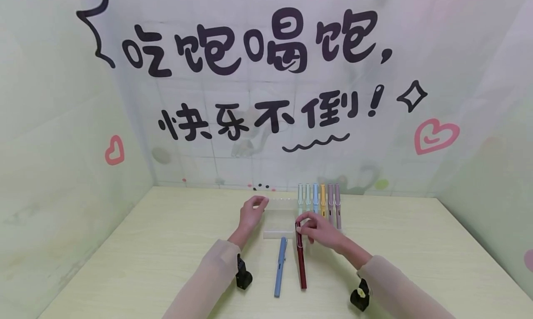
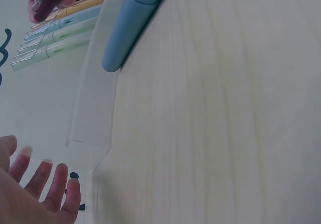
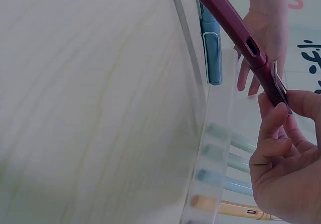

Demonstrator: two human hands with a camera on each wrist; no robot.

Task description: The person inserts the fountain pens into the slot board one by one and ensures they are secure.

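A dark red pen [image 1: 301,263] is pinched near its capped end by my right hand [image 1: 320,231], between thumb and fingers. Its silver clip shows in the right wrist view, and its barrel points back toward me. My left hand [image 1: 251,215] holds the back left corner of a clear pen rack [image 1: 278,234] with thumb and fingertips. Several capped pens [image 1: 323,201] in pale green, blue, yellow and purple lie side by side in the rack's right part, partly hidden by my right hand. In front of the rack, a blue pen [image 1: 281,268] lies on the table.
The light wooden table [image 1: 187,217] meets a printed fabric wall [image 1: 258,166] just behind the rack. Fabric walls also stand at both sides. A black wrist camera [image 1: 243,273] sits on my left wrist, and another camera [image 1: 360,295] on my right.
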